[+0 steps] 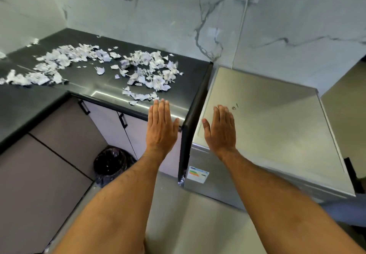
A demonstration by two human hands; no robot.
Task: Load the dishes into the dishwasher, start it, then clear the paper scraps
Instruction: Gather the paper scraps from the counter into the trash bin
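Across the upper left of the frame a dark countertop (59, 99) carries the paper scraps (99, 67), torn white bits strewn from the left edge to past the middle, far too many to count; they gather in roughly three loose drifts with strays between. Below them, at lower left of centre, one black-lined bin (111, 165) stands on the floor beside the cabinet doors (111, 123), of which two handles show.

In the middle of the frame the left hand (161, 124) is held flat, fingers straight and together, holding nothing, just at the counter's front edge near the closest scraps. To its right the right hand (219, 130) is likewise flat and empty, over the near corner of the one steel dishwasher (267, 126), whose top fills the right half; whether the palm touches the lid I cannot tell. No dishes are in sight and the machine looks closed, so I judge the paper to be the step in hand.

To do it well: sweep the scraps with the edge of one flat hand toward the counter's front, cup the other below the edge, and carry handfuls down to the bin without scattering
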